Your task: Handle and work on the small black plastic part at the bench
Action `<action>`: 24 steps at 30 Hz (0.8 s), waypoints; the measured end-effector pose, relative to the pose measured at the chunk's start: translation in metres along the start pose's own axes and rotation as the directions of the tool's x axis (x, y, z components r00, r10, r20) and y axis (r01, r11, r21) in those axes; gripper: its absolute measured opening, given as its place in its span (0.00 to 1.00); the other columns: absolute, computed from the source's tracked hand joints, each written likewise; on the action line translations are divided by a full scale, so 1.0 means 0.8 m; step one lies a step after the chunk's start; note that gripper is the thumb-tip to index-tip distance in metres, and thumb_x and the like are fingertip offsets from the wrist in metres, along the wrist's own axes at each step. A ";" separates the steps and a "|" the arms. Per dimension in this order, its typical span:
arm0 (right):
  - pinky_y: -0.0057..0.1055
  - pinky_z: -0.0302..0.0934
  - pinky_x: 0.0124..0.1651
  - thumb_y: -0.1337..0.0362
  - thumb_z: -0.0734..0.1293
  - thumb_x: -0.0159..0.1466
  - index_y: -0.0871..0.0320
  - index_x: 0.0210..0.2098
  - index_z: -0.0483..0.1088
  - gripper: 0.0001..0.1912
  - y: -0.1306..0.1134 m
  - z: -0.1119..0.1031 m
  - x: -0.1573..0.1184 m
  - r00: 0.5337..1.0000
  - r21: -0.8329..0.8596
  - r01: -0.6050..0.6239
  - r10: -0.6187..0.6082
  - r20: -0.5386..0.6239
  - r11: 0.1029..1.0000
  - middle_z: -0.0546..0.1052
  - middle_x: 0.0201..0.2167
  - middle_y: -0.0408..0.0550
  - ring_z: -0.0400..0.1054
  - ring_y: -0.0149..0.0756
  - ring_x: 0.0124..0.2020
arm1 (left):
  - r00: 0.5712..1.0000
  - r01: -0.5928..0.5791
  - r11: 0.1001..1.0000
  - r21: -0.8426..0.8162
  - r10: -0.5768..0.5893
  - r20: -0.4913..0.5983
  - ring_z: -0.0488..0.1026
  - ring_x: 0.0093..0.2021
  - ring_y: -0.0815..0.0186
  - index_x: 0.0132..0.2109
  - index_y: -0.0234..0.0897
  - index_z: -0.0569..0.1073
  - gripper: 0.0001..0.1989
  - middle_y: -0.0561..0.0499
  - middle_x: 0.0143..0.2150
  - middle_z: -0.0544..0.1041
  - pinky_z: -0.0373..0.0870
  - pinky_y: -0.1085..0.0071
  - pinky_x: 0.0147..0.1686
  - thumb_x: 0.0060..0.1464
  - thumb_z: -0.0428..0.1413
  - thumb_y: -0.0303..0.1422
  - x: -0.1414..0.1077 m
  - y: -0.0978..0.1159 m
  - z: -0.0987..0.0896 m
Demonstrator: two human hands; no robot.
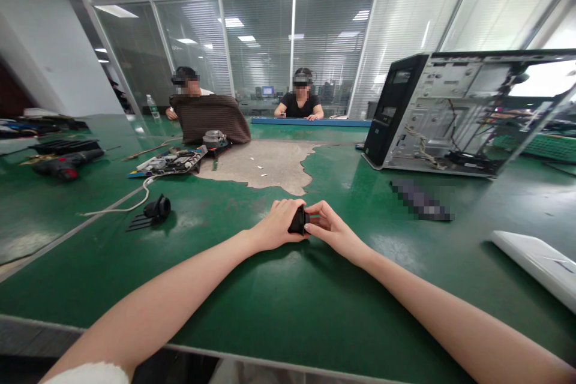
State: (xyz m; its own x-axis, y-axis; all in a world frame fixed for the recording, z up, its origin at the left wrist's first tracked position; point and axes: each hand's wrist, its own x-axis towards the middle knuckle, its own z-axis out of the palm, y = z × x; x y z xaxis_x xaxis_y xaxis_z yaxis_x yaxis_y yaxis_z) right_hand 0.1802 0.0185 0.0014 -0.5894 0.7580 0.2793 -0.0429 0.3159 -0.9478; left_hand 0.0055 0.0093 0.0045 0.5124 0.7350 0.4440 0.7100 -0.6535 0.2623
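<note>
Just above the green tabletop, my left hand [275, 225] is closed around a small black plastic part [297, 221] with a flared rim. My right hand [335, 229] pinches the right end of the same part between thumb and fingers. The fingers hide much of it, so its exact kind does not show. To the left on the table lies a black piece [157, 209] with a round collar and several thin prongs.
An open computer case [405, 114] stands at the right, near a pixelated dark object [420, 199] and a white device [535, 255]. A circuit board [173, 162], a cable [146, 192] and a black-red tool [67, 162] lie left. Two people sit across the table.
</note>
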 end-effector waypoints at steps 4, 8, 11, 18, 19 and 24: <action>0.35 0.62 0.44 0.62 0.64 0.56 0.54 0.44 0.57 0.18 0.005 -0.001 0.001 0.999 -0.022 -0.037 0.036 -0.018 0.999 0.64 0.42 0.48 0.63 0.34 0.43 | 1.000 -0.001 1.000 -0.014 0.001 0.004 0.63 0.44 0.59 0.50 0.38 0.55 0.27 0.47 0.45 0.66 0.55 0.63 0.43 0.45 0.56 0.41 0.000 0.001 -0.002; 0.36 0.61 0.46 0.63 0.64 0.56 0.55 0.43 0.57 0.17 0.005 -0.003 0.002 0.999 -0.013 -0.035 0.035 0.011 0.999 0.65 0.42 0.48 0.63 0.35 0.45 | 1.000 0.001 1.000 -0.020 -0.001 0.015 0.63 0.44 0.58 0.50 0.38 0.55 0.27 0.46 0.45 0.66 0.55 0.63 0.43 0.45 0.56 0.40 0.000 0.002 -0.004; 0.35 0.62 0.44 0.64 0.66 0.54 0.54 0.39 0.58 0.15 0.000 -0.001 0.000 0.999 0.028 -0.012 0.011 0.037 1.000 0.66 0.39 0.45 0.64 0.34 0.42 | 1.000 -0.003 1.000 -0.016 0.003 0.020 0.63 0.44 0.58 0.50 0.38 0.54 0.27 0.46 0.46 0.66 0.55 0.63 0.43 0.46 0.56 0.39 -0.001 0.002 -0.004; 0.32 0.63 0.41 0.62 0.64 0.56 0.55 0.37 0.58 0.11 -0.002 0.001 -0.001 1.000 -0.031 0.003 -0.003 -0.012 1.000 0.65 0.36 0.43 0.65 0.31 0.37 | 1.000 0.003 1.000 0.004 -0.003 0.004 0.63 0.44 0.58 0.50 0.38 0.54 0.27 0.46 0.45 0.66 0.55 0.63 0.43 0.46 0.54 0.40 -0.001 0.004 -0.003; 0.33 0.63 0.41 0.62 0.64 0.56 0.54 0.38 0.58 0.12 0.000 0.001 0.000 1.000 -0.035 0.000 0.000 -0.015 0.999 0.65 0.38 0.44 0.65 0.31 0.38 | 1.000 -0.002 1.000 0.004 0.002 0.003 0.63 0.43 0.58 0.50 0.38 0.54 0.26 0.46 0.45 0.66 0.55 0.63 0.42 0.46 0.54 0.40 -0.001 0.004 -0.004; 0.37 0.62 0.45 0.62 0.64 0.56 0.55 0.44 0.57 0.17 0.003 -0.001 0.002 0.999 -0.038 -0.043 0.043 -0.016 0.998 0.65 0.42 0.48 0.63 0.35 0.44 | 1.000 -0.020 1.000 -0.007 0.020 0.008 0.63 0.43 0.59 0.50 0.38 0.54 0.26 0.46 0.45 0.66 0.56 0.63 0.42 0.46 0.54 0.39 -0.001 0.004 -0.006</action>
State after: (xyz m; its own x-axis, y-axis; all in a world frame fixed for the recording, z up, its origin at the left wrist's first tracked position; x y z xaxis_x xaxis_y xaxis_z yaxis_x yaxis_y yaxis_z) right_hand 0.1799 0.0209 -0.0007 -0.5778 0.7799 0.2408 0.0133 0.3040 -0.9526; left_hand 0.0052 0.0054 0.0091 0.5306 0.7230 0.4424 0.6960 -0.6695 0.2594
